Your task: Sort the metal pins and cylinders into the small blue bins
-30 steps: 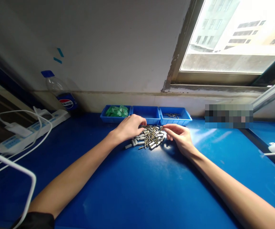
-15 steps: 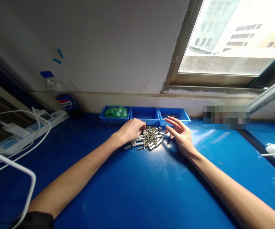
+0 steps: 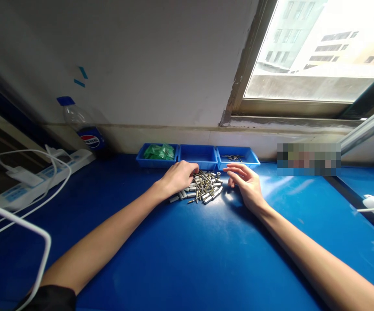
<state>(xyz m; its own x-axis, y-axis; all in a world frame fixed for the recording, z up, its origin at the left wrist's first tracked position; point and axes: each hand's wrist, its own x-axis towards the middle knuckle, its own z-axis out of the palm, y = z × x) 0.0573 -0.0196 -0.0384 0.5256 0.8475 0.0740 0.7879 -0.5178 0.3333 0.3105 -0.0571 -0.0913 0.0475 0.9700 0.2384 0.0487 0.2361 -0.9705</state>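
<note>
A mixed pile of small metal parts (image 3: 202,190) lies on the blue table; thin brassy and dark pins or screws rest over thicker silvery-white pieces. My left hand (image 3: 180,177) is at the pile's left back edge, its fingers curled down and closed, with the tips hidden, so what they hold cannot be made out. To the right of the pile, my right hand (image 3: 247,183) hovers with its fingers partly bent and apart from the thumb, nothing seen between them. One short round metal piece (image 3: 218,174) stands near its fingertips.
Behind the pile sit three joined blue bins: the left bin (image 3: 157,164) has green plastic packets, the middle bin (image 3: 198,163) shows a bare floor, the right bin (image 3: 251,160) holds thin dark pins. A cola bottle (image 3: 89,137), power strip (image 3: 8,196) and white cables (image 3: 44,229) are left.
My right hand's fingers have dropped and drawn closer together, showing more of the pins in the right bin. My left hand has barely moved. The view has shifted slightly.
</note>
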